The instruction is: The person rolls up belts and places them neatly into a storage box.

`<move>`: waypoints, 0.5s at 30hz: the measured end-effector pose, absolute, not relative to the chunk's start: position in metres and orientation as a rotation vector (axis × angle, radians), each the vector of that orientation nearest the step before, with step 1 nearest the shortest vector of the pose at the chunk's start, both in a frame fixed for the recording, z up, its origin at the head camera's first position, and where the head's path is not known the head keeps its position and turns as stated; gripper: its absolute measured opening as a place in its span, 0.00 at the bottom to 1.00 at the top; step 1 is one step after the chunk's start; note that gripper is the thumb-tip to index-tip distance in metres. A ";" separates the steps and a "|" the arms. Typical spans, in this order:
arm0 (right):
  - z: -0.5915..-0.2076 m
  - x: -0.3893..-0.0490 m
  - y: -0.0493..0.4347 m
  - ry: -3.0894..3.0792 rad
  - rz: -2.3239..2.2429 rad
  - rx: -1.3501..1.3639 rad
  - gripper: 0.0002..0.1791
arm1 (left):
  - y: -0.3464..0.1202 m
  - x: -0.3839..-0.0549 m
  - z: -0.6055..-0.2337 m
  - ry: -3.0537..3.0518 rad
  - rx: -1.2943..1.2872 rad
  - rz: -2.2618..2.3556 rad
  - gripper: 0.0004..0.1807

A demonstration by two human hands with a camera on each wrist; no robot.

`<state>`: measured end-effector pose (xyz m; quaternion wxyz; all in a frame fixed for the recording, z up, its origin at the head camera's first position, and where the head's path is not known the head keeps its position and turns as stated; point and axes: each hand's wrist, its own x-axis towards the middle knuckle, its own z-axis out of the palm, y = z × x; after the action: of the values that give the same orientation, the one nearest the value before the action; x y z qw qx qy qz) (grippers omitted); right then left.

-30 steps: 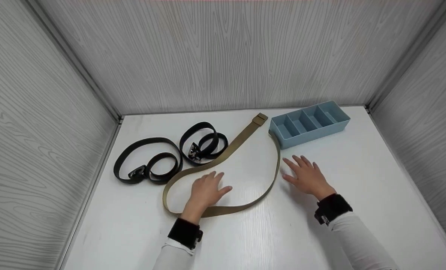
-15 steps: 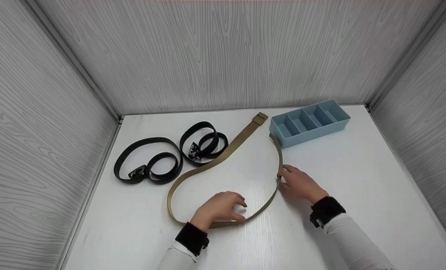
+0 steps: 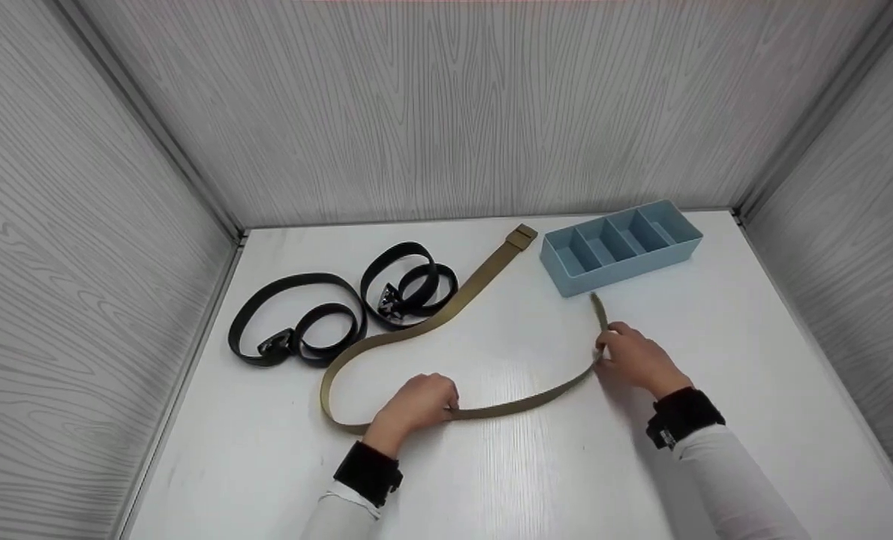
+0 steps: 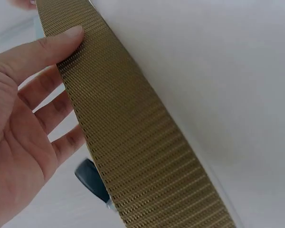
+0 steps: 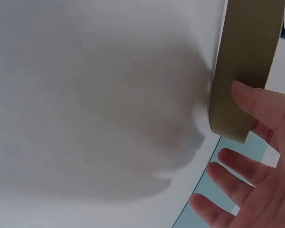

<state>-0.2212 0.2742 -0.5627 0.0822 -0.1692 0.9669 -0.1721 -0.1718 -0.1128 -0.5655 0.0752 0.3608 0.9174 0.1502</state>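
Note:
A long khaki webbing belt (image 3: 521, 406) curves across the white table, its flat buckle (image 3: 521, 237) at the back. With thumb and fingers my left hand (image 3: 415, 403) pinches the strap's near stretch; in the left wrist view the thumb lies over the woven face and the fingers pass behind it. Close to the free end, my right hand (image 3: 638, 358) pinches the same belt. The right wrist view has the thumb pressed on the strap (image 5: 247, 52) near its tip, with several fingers spread below. That tip points toward the blue divided box.
Two black belts, one at the left (image 3: 296, 282) and one nearer the middle (image 3: 398, 253), lie loosely coiled with their buckles showing. The blue divided box (image 3: 626, 267) stands at the back right. Wood-patterned walls (image 3: 446, 112) enclose the table's back and sides.
My left hand has closed on the near stretch of the khaki belt. My right hand has taken hold near the free end and drawn it right, away from the box's left corner.

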 end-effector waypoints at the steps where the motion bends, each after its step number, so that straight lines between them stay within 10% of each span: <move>1: -0.563 -0.220 0.279 2.880 -0.529 -0.487 0.14 | -0.117 -0.173 -0.566 2.775 1.055 0.448 0.07; 10: -0.563 -0.207 0.289 2.824 -0.655 -0.500 0.10 | -0.130 -0.177 -0.563 2.809 0.832 0.504 0.04; 15: -0.563 -0.211 0.274 2.830 -0.680 -0.495 0.15 | -0.112 -0.180 -0.549 2.670 0.786 0.542 0.23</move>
<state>-0.2111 0.2741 -0.5631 0.0943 -0.1670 0.9543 -0.2293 -0.1800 -0.1118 -0.5493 0.1524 0.2738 0.9306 0.1891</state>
